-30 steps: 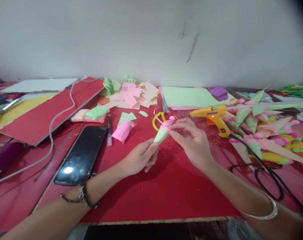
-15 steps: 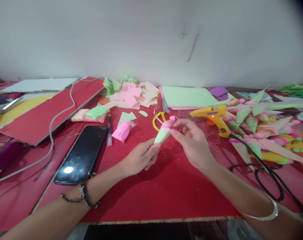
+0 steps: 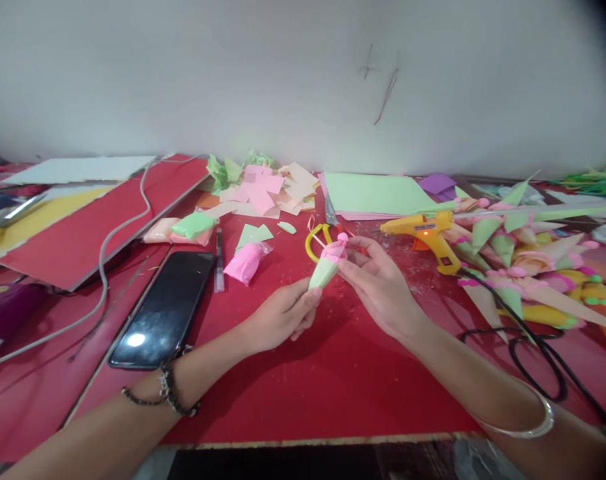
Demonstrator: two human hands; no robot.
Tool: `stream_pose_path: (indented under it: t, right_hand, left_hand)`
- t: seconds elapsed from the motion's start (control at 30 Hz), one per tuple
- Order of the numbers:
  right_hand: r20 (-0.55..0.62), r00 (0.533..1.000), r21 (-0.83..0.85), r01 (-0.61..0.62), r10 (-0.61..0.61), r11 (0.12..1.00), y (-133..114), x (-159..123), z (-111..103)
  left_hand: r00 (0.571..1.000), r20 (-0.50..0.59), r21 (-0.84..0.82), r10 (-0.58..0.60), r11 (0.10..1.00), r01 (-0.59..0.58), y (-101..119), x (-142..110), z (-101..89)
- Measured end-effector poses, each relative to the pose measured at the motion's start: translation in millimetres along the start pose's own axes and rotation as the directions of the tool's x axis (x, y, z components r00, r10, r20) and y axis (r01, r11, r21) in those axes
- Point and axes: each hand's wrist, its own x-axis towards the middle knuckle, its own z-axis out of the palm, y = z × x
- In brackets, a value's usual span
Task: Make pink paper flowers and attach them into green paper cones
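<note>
A small light-green paper cone [image 3: 324, 273] with pink clay [image 3: 335, 250] around its wide top is held tilted above the table. My left hand [image 3: 281, 316] pinches its narrow lower end between thumb and fingers. The fingertips of my right hand [image 3: 383, 283] close on the right side of the clay rim; the exact contact is partly hidden. Just behind the cone lie scissors with a yellow handle [image 3: 313, 244], partly covered by cone and hand. A pink clay packet [image 3: 246, 263] rests left of the cone.
A yellow glue gun [image 3: 427, 235], its light lit, lies at right before a pile of paper cones [image 3: 507, 250]; its black cable loops nearby. At left are a phone [image 3: 165, 310], a pen [image 3: 219, 267] and red board [image 3: 107, 227]. Green sheets [image 3: 377, 193] lie behind.
The cone has turned slightly in my left hand, with the clay top shifting a little. My right fingers have moved slightly down along the rim.
</note>
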Motion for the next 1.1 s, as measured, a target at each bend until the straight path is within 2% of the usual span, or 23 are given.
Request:
stream_pose_path:
  t: [0.23, 0.33, 0.4, 0.5, 0.57, 0.6, 0.7, 0.8, 0.87, 0.93, 1.0, 1.1]
  right_hand:
    - [0.004, 1.0, 0.001, -0.007, 0.007, 1.0, 0.8, 0.1, -0.3]
    - [0.011, 1.0, 0.009, -0.023, 0.023, 1.0, 1.4, 1.0, -1.6]
    - [0.026, 0.999, 0.023, -0.029, 0.029, 0.999, 1.7, 1.3, -1.9]
    - [0.037, 0.998, 0.039, -0.043, 0.042, 0.998, 2.2, 1.2, -1.7]
    - [0.028, 0.996, 0.01, -0.082, 0.082, 0.997, 2.8, 1.2, -1.8]
    - [0.024, 0.993, -0.023, -0.117, 0.117, 0.993, 3.1, 1.4, -2.1]
    - [0.028, 0.976, -0.146, -0.208, 0.214, 0.967, 3.7, 2.2, -4.8]
    - [0.071, 0.965, -0.231, -0.232, 0.254, 0.945, 3.6, 3.5, -8.9]
    - [0.101, 0.957, -0.274, -0.237, 0.273, 0.932, 3.5, 4.1, -10.9]
    - [0.084, 0.961, -0.326, -0.221, 0.262, 0.919, 4.3, 4.4, -11.5]
    - [0.04, 0.981, -0.395, -0.158, 0.189, 0.905, 6.4, 4.7, -11.2]
    - [0.02, 0.999, -0.499, -0.017, 0.031, 0.866, 11.2, 5.1, -10.8]
  left_hand:
    - [1.0, 0.025, 0.028, 0.013, 1.0, -0.014, -1.2, 0.7, 0.4]
    - [1.0, 0.002, 0.038, 0.029, 0.999, -0.029, -1.2, 1.9, 0.9]
    - [0.998, -0.047, 0.093, 0.036, 0.995, -0.032, -0.5, 2.4, 1.1]
    - [0.967, -0.239, 0.305, 0.094, 0.952, -0.017, 1.0, 1.2, 0.6]
    - [0.913, -0.361, 0.478, 0.189, 0.878, 0.007, 2.0, -0.5, -0.9]
    - [0.889, -0.388, 0.559, 0.244, 0.829, 0.016, 2.6, -1.3, -2.5]
    - [0.841, -0.365, 0.771, 0.4, 0.636, 0.033, 3.5, -2.3, -11.9]
    - [0.792, -0.358, 0.911, 0.495, 0.372, 0.18, 1.5, -0.9, -27.2]
    - [0.78, -0.41, 0.911, 0.473, 0.251, 0.326, -1.5, 0.1, -36.7]
    - [0.792, -0.461, 0.887, 0.4, 0.191, 0.42, -4.9, 0.5, -42.7]
    - [0.813, -0.483, 0.875, 0.326, 0.157, 0.457, -7.6, 0.4, -44.5]
    - [0.829, -0.477, 0.878, 0.291, 0.125, 0.462, -9.6, 0.6, -42.7]
